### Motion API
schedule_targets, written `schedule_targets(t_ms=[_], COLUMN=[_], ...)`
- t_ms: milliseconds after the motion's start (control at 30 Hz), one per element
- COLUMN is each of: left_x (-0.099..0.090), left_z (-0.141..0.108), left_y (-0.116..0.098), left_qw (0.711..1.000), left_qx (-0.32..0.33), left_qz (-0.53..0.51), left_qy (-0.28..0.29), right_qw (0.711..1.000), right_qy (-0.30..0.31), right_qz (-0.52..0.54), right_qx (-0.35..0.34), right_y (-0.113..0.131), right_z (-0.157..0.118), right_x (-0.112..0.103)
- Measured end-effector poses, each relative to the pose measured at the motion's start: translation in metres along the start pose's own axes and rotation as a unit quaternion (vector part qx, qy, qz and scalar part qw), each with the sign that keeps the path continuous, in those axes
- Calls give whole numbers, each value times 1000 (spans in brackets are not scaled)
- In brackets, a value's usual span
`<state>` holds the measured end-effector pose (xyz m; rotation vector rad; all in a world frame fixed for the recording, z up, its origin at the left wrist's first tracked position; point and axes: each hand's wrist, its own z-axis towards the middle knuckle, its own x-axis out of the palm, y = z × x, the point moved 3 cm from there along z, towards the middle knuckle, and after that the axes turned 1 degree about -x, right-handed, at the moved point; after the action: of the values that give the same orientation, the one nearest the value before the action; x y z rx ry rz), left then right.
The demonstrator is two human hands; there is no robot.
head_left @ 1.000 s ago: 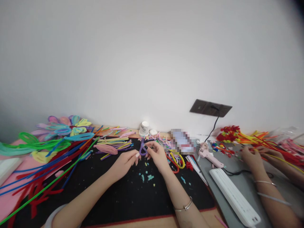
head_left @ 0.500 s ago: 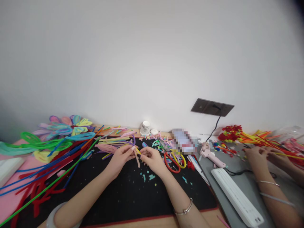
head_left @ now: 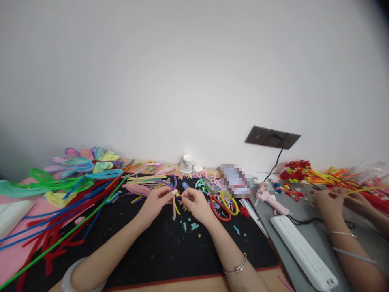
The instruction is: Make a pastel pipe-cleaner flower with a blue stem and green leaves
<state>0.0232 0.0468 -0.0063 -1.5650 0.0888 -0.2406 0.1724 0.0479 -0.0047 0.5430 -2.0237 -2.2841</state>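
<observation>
My left hand point(head_left: 155, 205) is closed in a pinch on a small bunch of pipe cleaners above the black mat point(head_left: 170, 251). From its fingertips a pink pipe cleaner point(head_left: 174, 210) hangs down, with a yellow pipe cleaner point(head_left: 177, 209) beside it. A purple pipe cleaner point(head_left: 174, 179) arches above the same fingers. My right hand point(head_left: 194, 203) meets the left one, its thumb and fingers pinched at the bunch; the exact grip point is partly hidden. Red-and-yellow-handled scissors point(head_left: 220, 209) lie just right of it.
Loose pipe cleaners point(head_left: 100, 194) and looped petals point(head_left: 85, 162) crowd the left. A white cup point(head_left: 186, 162) stands by the wall. To the right are a blurred phone point(head_left: 235, 182), a pink glue gun point(head_left: 273, 202), a power strip point(head_left: 304, 251) and a co-worker's hands point(head_left: 330, 202).
The pink and yellow pipe cleaner ends now hang more steeply below my left fingers. My hands have shifted only slightly. The co-worker's yellow pipe cleaner has tilted upward at the right.
</observation>
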Motion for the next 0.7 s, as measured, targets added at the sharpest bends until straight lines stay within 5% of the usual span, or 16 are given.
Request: schedule_targets(t_ms=[167,400,700], left_x=[-4,-4,0], left_z=[2,1,0], left_y=[4,11,6], left_qw=[998,997,997], left_qx=[1,-69,-64], left_qz=[55,-1,25], left_qy=[-27,-47,-26], right_qw=[1000,999,999], right_qy=[8,29,4], right_qz=[-6,13,-39], right_qx=[-9,-16,-19], right_y=[2,7,2], right_z=[0,-1,-2], right_x=[-1,1,-2])
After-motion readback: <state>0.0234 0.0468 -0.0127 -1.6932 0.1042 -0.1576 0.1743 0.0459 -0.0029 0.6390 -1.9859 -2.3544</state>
